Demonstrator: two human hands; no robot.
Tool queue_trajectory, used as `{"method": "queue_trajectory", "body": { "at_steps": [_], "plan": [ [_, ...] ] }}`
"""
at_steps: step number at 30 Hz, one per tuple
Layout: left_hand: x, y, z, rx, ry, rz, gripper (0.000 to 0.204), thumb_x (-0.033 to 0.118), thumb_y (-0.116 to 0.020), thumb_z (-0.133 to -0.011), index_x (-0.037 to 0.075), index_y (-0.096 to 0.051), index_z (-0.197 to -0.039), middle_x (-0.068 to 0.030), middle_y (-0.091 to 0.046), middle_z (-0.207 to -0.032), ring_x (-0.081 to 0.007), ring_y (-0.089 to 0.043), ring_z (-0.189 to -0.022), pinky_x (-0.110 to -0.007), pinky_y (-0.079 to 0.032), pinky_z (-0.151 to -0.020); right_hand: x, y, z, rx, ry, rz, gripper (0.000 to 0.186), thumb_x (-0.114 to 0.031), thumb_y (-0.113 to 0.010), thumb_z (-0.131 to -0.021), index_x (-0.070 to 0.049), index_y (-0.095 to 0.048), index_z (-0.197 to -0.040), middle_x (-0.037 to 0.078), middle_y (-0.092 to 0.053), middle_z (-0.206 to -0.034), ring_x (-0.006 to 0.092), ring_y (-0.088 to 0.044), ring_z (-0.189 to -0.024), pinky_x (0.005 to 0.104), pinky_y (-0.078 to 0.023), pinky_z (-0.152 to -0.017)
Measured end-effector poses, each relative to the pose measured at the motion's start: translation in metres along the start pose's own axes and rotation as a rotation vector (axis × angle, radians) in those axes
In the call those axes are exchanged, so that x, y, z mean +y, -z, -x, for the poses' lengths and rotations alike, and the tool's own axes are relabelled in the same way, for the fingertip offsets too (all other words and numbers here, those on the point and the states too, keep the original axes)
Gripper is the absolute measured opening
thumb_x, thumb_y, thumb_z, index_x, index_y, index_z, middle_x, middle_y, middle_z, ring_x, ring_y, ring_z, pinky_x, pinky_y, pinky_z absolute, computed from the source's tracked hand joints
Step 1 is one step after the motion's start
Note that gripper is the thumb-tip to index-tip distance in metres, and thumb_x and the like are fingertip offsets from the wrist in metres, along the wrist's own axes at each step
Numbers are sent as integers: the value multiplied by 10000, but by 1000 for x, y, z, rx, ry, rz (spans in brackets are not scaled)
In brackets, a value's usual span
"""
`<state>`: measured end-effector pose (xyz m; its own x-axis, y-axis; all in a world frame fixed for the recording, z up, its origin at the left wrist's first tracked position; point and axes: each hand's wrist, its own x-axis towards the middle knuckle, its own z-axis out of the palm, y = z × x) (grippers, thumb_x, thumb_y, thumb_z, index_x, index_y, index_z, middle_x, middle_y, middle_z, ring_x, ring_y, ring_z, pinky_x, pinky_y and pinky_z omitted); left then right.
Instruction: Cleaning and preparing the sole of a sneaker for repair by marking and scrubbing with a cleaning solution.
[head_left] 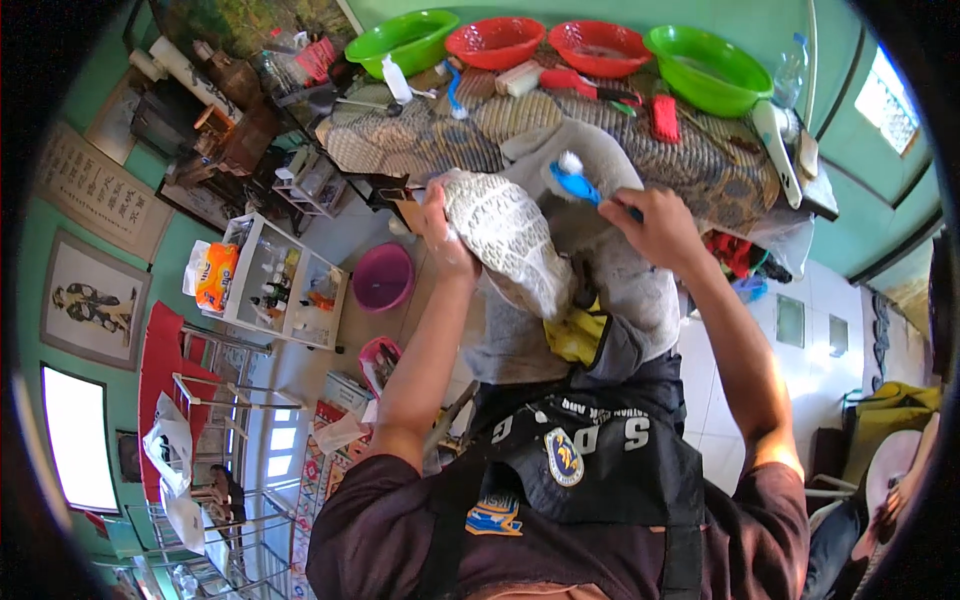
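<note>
My left hand [448, 235] is closed round the edge of a shoe [510, 240], tilted over my lap with its pale, raised-pattern sole facing up. My right hand [655, 228] grips a blue-handled brush [575, 182], whose white, foamy-looking head points up and left. Brush and shoe are apart. A grey towel [640, 290] covers my lap and reaches to the table edge. Below the shoe's lower end lies a yellow and grey thing [580, 335] whose kind I cannot make out. Part of the shoe is hidden by my left hand.
Ahead is a table with a patterned cover [400, 140]. On it stand green basins [710, 70], red basins [600, 50], a white bottle [396, 80], another blue brush [455, 95] and a red brush [664, 118]. A purple basin [383, 277] sits on the floor left. Another person's hand [905, 480] shows at far right.
</note>
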<state>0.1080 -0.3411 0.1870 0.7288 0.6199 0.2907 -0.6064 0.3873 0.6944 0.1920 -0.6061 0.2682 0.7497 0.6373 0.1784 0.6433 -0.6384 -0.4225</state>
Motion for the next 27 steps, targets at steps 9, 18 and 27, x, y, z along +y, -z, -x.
{"method": "queue_trajectory", "body": {
  "at_steps": [9,18,27],
  "plan": [
    [0,1,0,-1,-41,-84,422,391,-481,-980,31,-585,-1173,-140,-668,-1083,-275,-672,-993,-412,-533,-913,-10,-42,24,46,229,-254,520,-35,-603,-946,-209,-573,-1435,184,-711,-937,320,-696,-771,387,-538,-734],
    [8,-3,2,56,-58,-62,384,284,-400,-1021,-28,-617,-1074,-94,-616,-1091,-206,-603,-1002,-352,-467,-953,-56,-41,26,209,268,-383,676,82,-567,-778,-140,-596,-1417,146,-558,-691,282,-584,-593,407,-500,-603],
    [1,-2,6,-138,-247,-240,399,363,-470,-1011,1,-587,-1132,-91,-609,-1100,-168,-577,-993,-319,-451,-918,-32,-51,22,122,590,-376,465,70,-618,-801,-63,-690,-1240,165,-628,-738,279,-627,-644,384,-498,-619]
  ]
}}
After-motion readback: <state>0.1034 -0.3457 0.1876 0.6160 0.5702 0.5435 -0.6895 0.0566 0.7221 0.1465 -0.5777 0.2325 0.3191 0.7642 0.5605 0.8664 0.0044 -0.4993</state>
